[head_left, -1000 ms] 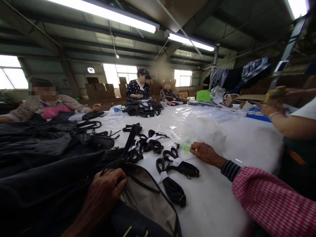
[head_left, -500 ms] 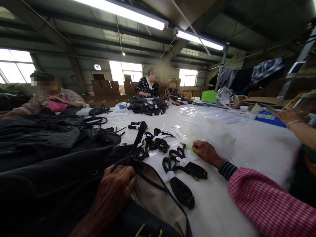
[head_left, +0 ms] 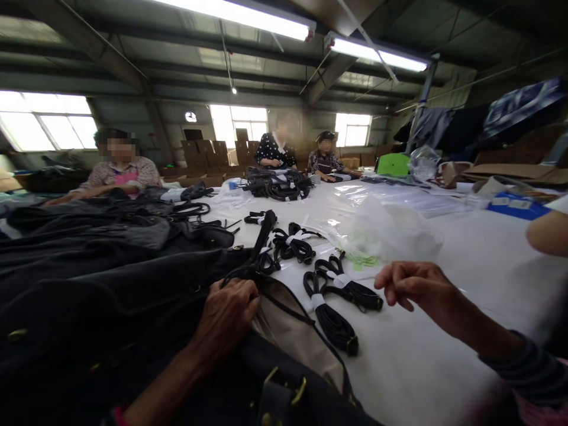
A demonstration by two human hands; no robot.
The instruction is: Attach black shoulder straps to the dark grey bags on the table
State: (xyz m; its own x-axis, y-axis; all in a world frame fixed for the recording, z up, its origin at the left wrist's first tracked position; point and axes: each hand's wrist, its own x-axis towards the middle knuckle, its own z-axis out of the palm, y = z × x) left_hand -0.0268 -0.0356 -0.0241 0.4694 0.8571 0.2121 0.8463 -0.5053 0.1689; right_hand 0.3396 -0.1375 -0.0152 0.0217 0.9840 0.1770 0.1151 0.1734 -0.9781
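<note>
My left hand (head_left: 235, 307) is closed on the upper edge of a large black bag (head_left: 146, 331) with a beige lining (head_left: 284, 331) and brass-coloured buckles. My right hand (head_left: 412, 284) is raised over the white table, its fingers curled and thumb side drawn in; whatever they may hold is too small or hidden to make out. Beside it lie two coiled black straps, a nearer strap (head_left: 335, 325) and a farther strap (head_left: 355, 290), each bound with a white band. Small light-green pieces (head_left: 366, 259) lie just beyond the right hand.
More coiled straps (head_left: 295, 242) lie past the bag, with a larger strap pile (head_left: 279, 184) farther back. Black bags (head_left: 89, 236) cover the left side. Clear plastic (head_left: 394, 231) lies at right, near a blue box (head_left: 517, 206). Several people are around the table; a bare elbow (head_left: 548, 234) shows at right.
My right hand has drawn back from the green pieces, toward me and to the right. My left hand keeps its hold on the bag. The view has turned slightly left.
</note>
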